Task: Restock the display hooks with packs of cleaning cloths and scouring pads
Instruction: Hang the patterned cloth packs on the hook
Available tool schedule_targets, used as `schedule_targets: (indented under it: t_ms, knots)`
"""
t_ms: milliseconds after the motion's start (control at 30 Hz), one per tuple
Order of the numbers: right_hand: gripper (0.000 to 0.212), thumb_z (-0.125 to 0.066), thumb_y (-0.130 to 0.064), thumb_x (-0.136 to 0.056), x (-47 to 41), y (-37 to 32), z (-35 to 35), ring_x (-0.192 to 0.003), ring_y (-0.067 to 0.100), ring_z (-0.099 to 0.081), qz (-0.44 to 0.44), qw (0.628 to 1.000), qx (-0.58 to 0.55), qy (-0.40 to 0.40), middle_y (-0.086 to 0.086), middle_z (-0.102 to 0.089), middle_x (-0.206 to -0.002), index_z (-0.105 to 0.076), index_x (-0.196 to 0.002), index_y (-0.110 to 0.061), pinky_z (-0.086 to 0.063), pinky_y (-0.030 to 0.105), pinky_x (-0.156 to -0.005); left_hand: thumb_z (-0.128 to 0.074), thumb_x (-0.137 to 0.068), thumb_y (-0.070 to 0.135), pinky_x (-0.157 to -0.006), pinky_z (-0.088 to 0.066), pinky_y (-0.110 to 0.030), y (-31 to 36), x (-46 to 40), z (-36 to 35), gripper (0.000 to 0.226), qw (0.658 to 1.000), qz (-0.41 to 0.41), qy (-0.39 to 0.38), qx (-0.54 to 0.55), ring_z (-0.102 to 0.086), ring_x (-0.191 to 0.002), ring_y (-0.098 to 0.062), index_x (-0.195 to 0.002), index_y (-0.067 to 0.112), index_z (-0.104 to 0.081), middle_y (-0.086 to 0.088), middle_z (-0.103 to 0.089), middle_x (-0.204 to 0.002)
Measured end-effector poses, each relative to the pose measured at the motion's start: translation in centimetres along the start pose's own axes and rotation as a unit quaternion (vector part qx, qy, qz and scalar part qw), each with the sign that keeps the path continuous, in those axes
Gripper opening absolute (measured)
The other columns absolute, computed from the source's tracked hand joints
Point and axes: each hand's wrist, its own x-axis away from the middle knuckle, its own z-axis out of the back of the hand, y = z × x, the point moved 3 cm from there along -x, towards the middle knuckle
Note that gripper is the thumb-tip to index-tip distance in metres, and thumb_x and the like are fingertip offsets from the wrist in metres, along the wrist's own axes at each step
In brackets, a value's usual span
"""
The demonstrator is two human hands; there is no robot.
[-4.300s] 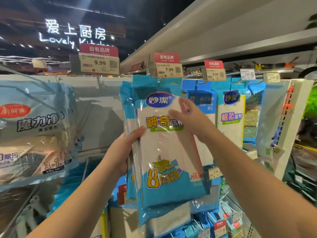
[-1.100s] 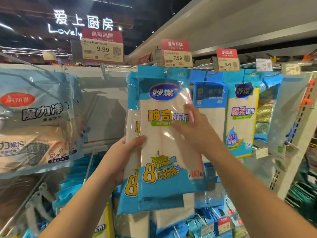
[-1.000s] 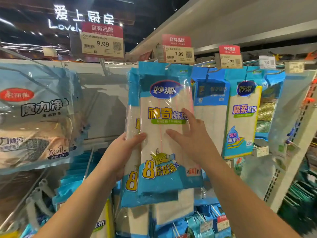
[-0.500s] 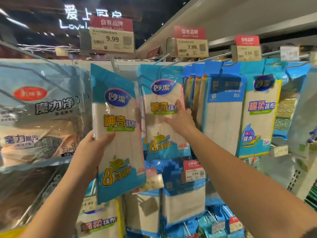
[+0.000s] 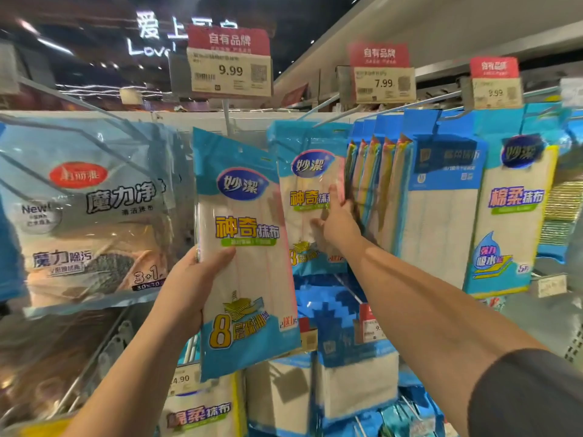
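Since approx. 1 s ago, left hand (image 5: 186, 291) has pulled one blue-and-white plastic cloth pack (image 5: 244, 253) off the stack to the left, fingers curled round its left edge (thumb on front). Right hand (image 5: 336, 223) w/ straight fingers presses the matching hanging pack (image 5: 307, 184) back on its metal hook (image 5: 334, 116) under the 7.99 price tag (image 5: 383, 85).

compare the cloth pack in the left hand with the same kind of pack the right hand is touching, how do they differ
The held pack is off the hooks, gripped by the left hand; the hung pack hangs under the 7.99 tag, the right hand touching it. The held pack tilts and shows fully; the hung one is partly hidden. Both share one blue-and-white design.
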Motion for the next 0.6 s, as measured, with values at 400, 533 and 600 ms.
schedule_targets:
  t_ms: [400,533,600]
  knots:
    - [0.043,-0.054,-0.024,-0.099,6.4,-3.2,9.4,-0.118,0.02,-0.053,0.183,0.974,-0.07,0.118,0.003,-0.048,-0.135,-0.048,-0.14,-0.016,-0.042,0.033,-0.105,-0.063,-0.093,0.025,-0.079,-0.059,-0.055,0.1,0.1,-2.6,0.022,0.996,-0.003,-0.088,0.02,-0.074,-0.09,-0.034,-0.114,0.019,-0.065,-0.01,-0.077,-0.1]
    - [0.041,-0.054,-0.016,-0.097,8.9,-5.4,16.1,-0.12,0.005,-0.048,0.273,0.933,-0.128,0.197,-0.012,-0.044,-0.126,-0.051,-0.138,-0.018,-0.042,0.027,-0.103,-0.071,-0.082,0.031,-0.082,-0.058,-0.058,0.2,0.2,-4.0,0.037,0.991,-0.009,-0.134,0.022,-0.073,-0.095,-0.038,-0.118,0.021,-0.064,-0.012,-0.076,-0.106]
    - [0.044,-0.055,-0.011,-0.094,9.9,-6.1,18.5,-0.118,0.002,-0.046,0.321,0.913,-0.107,0.228,-0.014,-0.045,-0.127,-0.051,-0.137,-0.016,-0.04,0.02,-0.1,-0.077,-0.08,0.032,-0.082,-0.058,-0.06,0.1,0.3,-4.8,0.041,0.988,-0.009,-0.154,0.023,-0.073,-0.096,-0.039,-0.118,0.022,-0.065,-0.013,-0.075,-0.109]
